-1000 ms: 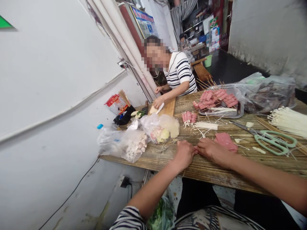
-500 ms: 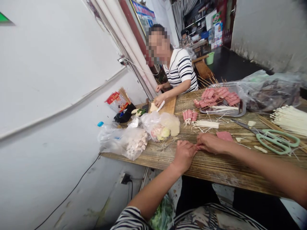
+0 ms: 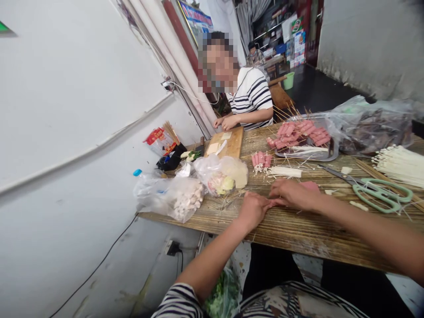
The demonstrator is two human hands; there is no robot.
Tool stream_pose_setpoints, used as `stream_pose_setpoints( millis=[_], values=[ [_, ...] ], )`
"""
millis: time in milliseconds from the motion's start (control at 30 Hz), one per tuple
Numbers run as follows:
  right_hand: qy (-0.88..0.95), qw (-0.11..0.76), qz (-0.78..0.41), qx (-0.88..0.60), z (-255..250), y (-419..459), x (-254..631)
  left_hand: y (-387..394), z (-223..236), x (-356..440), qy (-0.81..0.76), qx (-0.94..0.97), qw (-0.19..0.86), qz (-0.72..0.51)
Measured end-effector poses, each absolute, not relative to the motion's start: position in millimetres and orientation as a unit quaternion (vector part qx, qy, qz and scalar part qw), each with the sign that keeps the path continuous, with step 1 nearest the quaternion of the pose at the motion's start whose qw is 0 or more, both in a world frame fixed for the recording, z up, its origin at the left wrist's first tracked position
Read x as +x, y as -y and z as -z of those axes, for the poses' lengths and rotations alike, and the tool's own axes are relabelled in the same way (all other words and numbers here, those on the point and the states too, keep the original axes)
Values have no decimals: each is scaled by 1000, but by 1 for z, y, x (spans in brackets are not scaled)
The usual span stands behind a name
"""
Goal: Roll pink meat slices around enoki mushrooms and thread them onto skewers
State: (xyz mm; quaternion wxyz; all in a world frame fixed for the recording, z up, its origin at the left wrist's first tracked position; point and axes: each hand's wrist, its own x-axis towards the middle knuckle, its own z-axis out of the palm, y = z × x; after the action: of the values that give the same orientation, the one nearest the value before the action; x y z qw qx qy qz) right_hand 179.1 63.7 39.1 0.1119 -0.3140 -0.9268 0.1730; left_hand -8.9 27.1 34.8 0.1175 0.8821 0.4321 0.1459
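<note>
My left hand [image 3: 253, 209] rests on the bamboo-topped table [image 3: 298, 229], fingers curled into a loose fist. My right hand [image 3: 291, 193] lies beside it, fingertips pinched against the left; whatever they hold is hidden. A pink slice of ham [image 3: 310, 185] peeks out just behind my right hand. Beyond it lie a small bunch of ham-wrapped rolls [image 3: 261, 160] and a trimmed bundle of enoki mushrooms [image 3: 285, 172].
Green-handled scissors [image 3: 377, 190] lie at the right, with more enoki [image 3: 399, 164] behind. A metal tray [image 3: 331, 154] holds finished skewers. Plastic bags of food [image 3: 185, 198] sit left. A person in a striped shirt [image 3: 250, 95] sits across at a cutting board [image 3: 228, 145].
My right hand slid back over the ham slice and covers more of it. The person opposite drew both hands off the cutting board toward the table edge.
</note>
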Motion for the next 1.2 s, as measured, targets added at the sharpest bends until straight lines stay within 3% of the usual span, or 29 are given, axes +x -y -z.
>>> stream_pose_setpoints(
  millis=[167,400,600,833,1067,1200],
  values=[
    [943,136,-89,-290,-30,-45,178,-30,-42,-7,-430,892,91,-104],
    [940,118,-137,-289,-27,-70,174,-7,-22,-3,-461,869,-41,-176],
    [936,95,-193,-280,-29,-79,178,-15,-13,-7,-430,878,-21,-210],
    [939,129,-123,-294,-37,-58,181,-33,-27,-8,-398,902,71,-155],
    [933,104,-167,-303,-33,-79,174,-28,-18,-1,-433,889,-43,-142],
    [925,112,-160,-327,-41,-74,175,-27,-11,-1,-431,885,-46,-168]
  ],
)
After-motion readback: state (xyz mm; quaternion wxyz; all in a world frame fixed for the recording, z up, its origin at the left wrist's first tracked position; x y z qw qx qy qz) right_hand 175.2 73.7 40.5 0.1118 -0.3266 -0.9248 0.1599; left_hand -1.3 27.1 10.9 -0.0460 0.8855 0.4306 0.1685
